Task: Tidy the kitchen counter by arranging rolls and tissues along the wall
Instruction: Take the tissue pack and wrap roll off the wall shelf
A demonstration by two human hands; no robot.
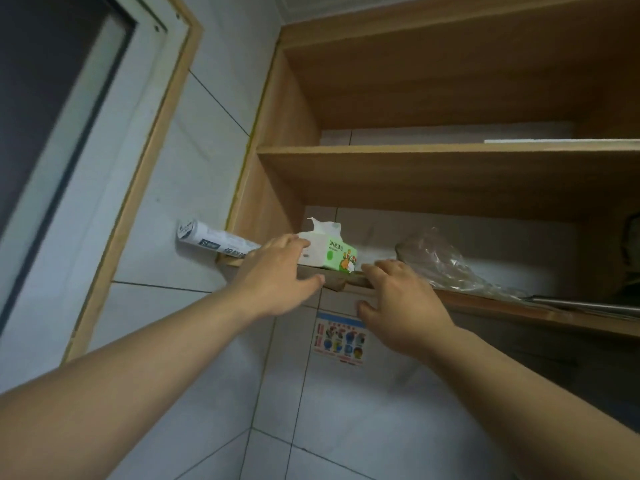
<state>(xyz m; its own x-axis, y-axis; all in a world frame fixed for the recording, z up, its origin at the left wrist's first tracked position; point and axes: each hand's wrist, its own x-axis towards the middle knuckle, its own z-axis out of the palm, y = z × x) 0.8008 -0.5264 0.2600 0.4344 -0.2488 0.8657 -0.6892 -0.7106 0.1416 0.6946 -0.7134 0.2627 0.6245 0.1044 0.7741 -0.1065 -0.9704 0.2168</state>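
Observation:
A white and green tissue pack point(332, 252), with a tissue sticking out of its top, stands on the lowest shelf point(460, 299) of a wooden wall cabinet. My left hand point(277, 275) is raised to it, straight fingertips touching the pack's left end. A white printed roll point(214, 240) lies on the shelf's left end and juts out past the cabinet side, just left of that hand. My right hand point(398, 303) hovers at the shelf's front edge, right of the pack, fingers spread and holding nothing.
A crumpled clear plastic bag point(446, 261) lies on the same shelf to the right, with a metal rod point(585, 304) beyond it. Above is a second shelf point(415, 152). A colourful sticker point(341, 337) is on the tiled wall below. A window frame point(145, 161) stands at left.

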